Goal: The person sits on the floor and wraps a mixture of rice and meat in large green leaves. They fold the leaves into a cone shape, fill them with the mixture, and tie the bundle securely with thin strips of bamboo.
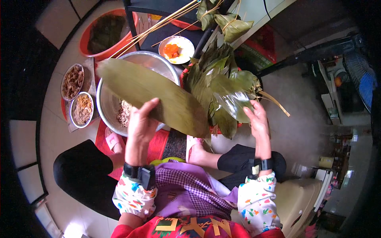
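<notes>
My left hand [143, 122] grips a long, broad green leaf [160, 95] with the thumb on top; the leaf slants across a large metal basin [101, 104]. Inside the basin, partly hidden by the leaf, lies a pale and reddish grain mixture [124, 113]. At the right, my right hand [256, 117] pinches the lower end of a glossy wet leaf [230, 96] between thumb and fingers. Behind that leaf a heap of long green leaves [205, 74] fills a red container, mostly covered by them. Leaf-wrapped bundles tied with strips [233, 26] hang above the heap.
Dried strips [154, 26] stretch over a black rack [143, 6]. A plate with orange yolks [178, 49] sits on its shelf. An orange tub of dark leaves [86, 44] stands upper left. Bowls of meat [72, 81] and a mixed filling [82, 109] stand left of the basin.
</notes>
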The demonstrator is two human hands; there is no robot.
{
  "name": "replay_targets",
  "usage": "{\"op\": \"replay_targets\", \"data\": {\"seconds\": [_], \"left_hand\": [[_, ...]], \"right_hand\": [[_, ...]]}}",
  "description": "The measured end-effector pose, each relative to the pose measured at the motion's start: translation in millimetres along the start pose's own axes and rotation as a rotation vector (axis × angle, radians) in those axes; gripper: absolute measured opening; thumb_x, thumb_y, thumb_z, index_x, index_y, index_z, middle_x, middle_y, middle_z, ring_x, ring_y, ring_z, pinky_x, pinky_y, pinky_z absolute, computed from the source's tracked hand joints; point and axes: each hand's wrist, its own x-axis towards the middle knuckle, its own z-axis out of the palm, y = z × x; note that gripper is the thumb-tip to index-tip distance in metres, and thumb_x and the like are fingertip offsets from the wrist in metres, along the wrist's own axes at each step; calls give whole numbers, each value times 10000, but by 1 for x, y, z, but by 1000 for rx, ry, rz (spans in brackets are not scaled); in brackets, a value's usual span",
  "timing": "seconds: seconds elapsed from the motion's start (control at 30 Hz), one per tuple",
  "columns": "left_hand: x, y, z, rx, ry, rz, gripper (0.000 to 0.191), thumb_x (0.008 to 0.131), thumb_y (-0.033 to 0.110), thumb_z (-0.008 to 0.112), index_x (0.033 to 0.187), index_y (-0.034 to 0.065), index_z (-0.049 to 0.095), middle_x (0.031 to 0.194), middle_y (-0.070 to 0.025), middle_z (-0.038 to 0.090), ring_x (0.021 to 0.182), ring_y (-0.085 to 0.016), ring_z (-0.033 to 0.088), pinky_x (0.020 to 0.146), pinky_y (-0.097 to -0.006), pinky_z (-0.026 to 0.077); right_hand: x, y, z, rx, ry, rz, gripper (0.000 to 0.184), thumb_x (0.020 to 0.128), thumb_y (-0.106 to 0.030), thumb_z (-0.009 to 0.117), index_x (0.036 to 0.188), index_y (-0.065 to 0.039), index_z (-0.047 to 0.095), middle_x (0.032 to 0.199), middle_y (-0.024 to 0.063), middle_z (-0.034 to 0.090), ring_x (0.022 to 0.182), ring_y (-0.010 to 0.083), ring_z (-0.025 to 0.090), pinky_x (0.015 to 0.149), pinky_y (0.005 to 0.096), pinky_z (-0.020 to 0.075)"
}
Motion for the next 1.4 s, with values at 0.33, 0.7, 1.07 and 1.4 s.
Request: {"op": "replay_targets", "data": {"seconds": [0.33,0.7,1.07,1.4], "left_hand": [[28,-47,-50,-57,54,-225,199,821,-13,521,1018,-33,545,948,-126,617,896,-234,602,840,-355,495],[39,65,-106,-132,61,111,162,830,48,535,954,-45,583,946,-123,629,909,-224,586,918,-344,434],[-7,127,-105,-56,145,309,215,816,16,561,1025,-35,555,989,-113,616,916,-212,592,872,-334,460],[1,111,-98,-88,99,279,171,824,26,554,980,-43,565,945,-118,621,873,-211,602,823,-340,485]], "right_hand": [[-55,-45,25,-432,-101,-465,202,812,69,567,971,-3,668,1038,114,658,968,195,633,850,290,494],[-24,12,2,-1243,-4,-550,349,772,14,577,1113,-49,620,1158,171,584,1125,305,532,960,368,425],[-13,42,171,-1110,-437,-315,1007,607,-277,801,1409,-100,219,1404,216,295,1208,386,392,992,450,363],[34,25,141,-745,35,-322,406,882,-254,547,571,6,519,528,200,501,485,307,545,510,431,434]]}}
